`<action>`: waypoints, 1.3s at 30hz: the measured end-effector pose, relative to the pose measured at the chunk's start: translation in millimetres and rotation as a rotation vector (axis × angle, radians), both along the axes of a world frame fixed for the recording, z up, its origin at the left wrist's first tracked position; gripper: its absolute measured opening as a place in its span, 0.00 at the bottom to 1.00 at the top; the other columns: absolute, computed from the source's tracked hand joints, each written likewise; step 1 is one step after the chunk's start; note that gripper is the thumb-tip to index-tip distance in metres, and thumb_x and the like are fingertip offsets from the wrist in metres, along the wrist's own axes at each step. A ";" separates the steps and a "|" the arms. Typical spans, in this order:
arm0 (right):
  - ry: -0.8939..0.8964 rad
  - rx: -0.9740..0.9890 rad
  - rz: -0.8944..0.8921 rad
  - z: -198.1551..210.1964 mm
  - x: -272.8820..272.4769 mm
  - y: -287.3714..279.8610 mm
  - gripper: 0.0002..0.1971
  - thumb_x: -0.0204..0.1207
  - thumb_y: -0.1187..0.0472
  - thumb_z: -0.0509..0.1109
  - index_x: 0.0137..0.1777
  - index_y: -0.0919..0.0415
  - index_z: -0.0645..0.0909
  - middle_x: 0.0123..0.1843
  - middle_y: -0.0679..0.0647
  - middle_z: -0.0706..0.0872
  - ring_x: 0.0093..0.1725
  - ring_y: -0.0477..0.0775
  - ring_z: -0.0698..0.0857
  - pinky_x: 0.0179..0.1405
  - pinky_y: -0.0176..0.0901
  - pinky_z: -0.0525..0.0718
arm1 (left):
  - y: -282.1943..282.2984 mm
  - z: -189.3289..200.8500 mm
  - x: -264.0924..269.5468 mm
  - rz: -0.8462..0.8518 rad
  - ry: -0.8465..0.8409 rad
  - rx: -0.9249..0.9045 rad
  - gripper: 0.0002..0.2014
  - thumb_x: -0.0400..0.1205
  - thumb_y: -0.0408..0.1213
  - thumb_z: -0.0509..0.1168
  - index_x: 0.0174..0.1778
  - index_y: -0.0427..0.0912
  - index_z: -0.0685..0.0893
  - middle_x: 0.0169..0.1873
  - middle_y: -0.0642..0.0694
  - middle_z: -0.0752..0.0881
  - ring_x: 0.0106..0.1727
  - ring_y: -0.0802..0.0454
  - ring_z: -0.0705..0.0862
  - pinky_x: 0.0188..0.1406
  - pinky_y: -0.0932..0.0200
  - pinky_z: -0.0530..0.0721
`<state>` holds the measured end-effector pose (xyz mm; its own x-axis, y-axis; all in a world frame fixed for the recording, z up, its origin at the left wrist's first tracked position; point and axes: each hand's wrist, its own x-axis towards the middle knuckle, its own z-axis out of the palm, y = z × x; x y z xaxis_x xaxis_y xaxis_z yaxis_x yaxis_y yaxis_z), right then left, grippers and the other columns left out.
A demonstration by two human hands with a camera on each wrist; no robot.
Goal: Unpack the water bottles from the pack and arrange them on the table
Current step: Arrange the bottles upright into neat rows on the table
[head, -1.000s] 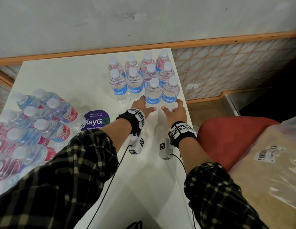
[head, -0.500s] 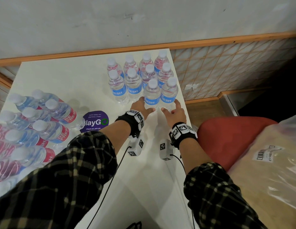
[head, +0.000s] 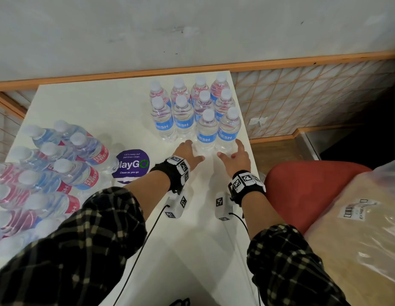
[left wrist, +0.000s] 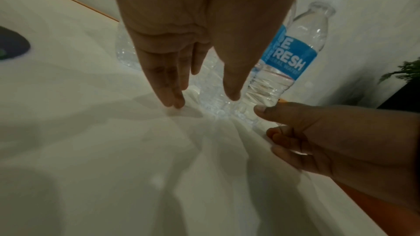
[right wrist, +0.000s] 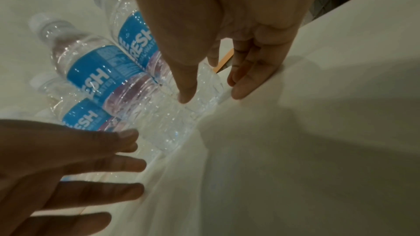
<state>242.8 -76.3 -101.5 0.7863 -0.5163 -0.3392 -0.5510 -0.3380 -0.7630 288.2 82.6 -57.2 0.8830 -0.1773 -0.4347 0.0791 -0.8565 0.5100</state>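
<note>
On the white worktop (head: 99, 111), ten water bottles (head: 183, 115) with blue labels stand upright in a tight cluster in the upper middle of the head view, near the worktop's right edge. The two nearest bottles (head: 216, 131) stand side by side at the front of the cluster. The left hand (head: 189, 152) lies just below and left of them with its fingers (left wrist: 169, 85) straight and close together, tips down at the worktop beside the bottle bases, holding nothing. The right hand (head: 236, 156) lies just below and right of the pair, its fingers (right wrist: 244, 78) loosely spread and relaxed, also empty, with the thumb close to the base of the right-hand bottle. At the left of the frame the pack (head: 37, 180) of wrapped bottles with red and blue labels lies on the worktop, well apart from the cluster. A round purple sticker (head: 131, 165) sits between the pack and the left wrist. At the lower right are a red seat (head: 302, 191) and a plastic-wrapped bundle (head: 357, 239).
</note>
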 end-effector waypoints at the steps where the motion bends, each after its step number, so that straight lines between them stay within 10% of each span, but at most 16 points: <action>1: 0.002 0.006 -0.002 0.2 -2.4 0.4 0.41 0.70 0.46 0.75 0.80 0.47 0.60 0.62 0.59 0.80 0.62 0.58 0.80 0.69 0.56 0.76 | 3.3 3.1 -3.9 -0.037 0.006 0.027 0.33 0.79 0.48 0.69 0.77 0.40 0.65 0.74 0.40 0.72 0.74 0.43 0.72 0.71 0.52 0.69; 10: 0.096 -0.070 0.068 -1.2 -37.9 31.0 0.29 0.71 0.50 0.75 0.72 0.54 0.73 0.62 0.59 0.79 0.64 0.64 0.77 0.70 0.52 0.72 | 50.6 73.9 -40.7 -0.405 -0.056 0.142 0.23 0.79 0.50 0.67 0.68 0.44 0.77 0.65 0.47 0.81 0.63 0.48 0.81 0.63 0.57 0.76; 19: 0.034 0.089 0.434 36.6 -70.1 160.6 0.20 0.72 0.60 0.75 0.63 0.59 0.79 0.53 0.55 0.80 0.52 0.54 0.80 0.59 0.41 0.77 | 176.0 144.4 -24.5 -0.315 -0.188 0.430 0.25 0.80 0.45 0.67 0.72 0.43 0.73 0.71 0.43 0.76 0.70 0.43 0.76 0.65 0.54 0.74; 23: -0.006 0.152 0.714 61.4 -78.5 239.2 0.21 0.71 0.62 0.76 0.64 0.59 0.79 0.53 0.53 0.78 0.49 0.50 0.77 0.55 0.38 0.76 | 226.4 146.2 -21.9 -0.328 -0.097 0.573 0.08 0.82 0.36 0.64 0.56 0.40 0.82 0.54 0.42 0.83 0.54 0.43 0.83 0.53 0.55 0.76; 27: 0.039 0.164 0.992 79.8 -87.3 291.1 0.31 0.69 0.59 0.78 0.72 0.57 0.72 0.66 0.55 0.79 0.63 0.53 0.79 0.68 0.45 0.75 | 253.3 131.6 -21.8 -0.342 -0.109 0.612 0.23 0.83 0.42 0.64 0.75 0.44 0.73 0.75 0.42 0.73 0.74 0.42 0.73 0.70 0.54 0.71; 35: -0.062 0.080 0.906 80.2 -111.1 306.0 0.38 0.68 0.56 0.80 0.75 0.55 0.65 0.66 0.57 0.82 0.64 0.57 0.81 0.63 0.47 0.79 | 260.9 131.7 -28.9 -0.368 -0.154 0.482 0.19 0.84 0.40 0.63 0.70 0.37 0.78 0.70 0.39 0.78 0.70 0.43 0.77 0.57 0.73 0.74; 39: -0.079 0.032 0.862 81.7 -112.9 284.7 0.37 0.65 0.53 0.80 0.73 0.52 0.67 0.64 0.55 0.83 0.59 0.57 0.83 0.62 0.53 0.82 | 250.9 132.8 -35.8 -0.365 -0.182 0.469 0.19 0.82 0.43 0.66 0.67 0.40 0.81 0.66 0.42 0.82 0.66 0.45 0.80 0.63 0.57 0.76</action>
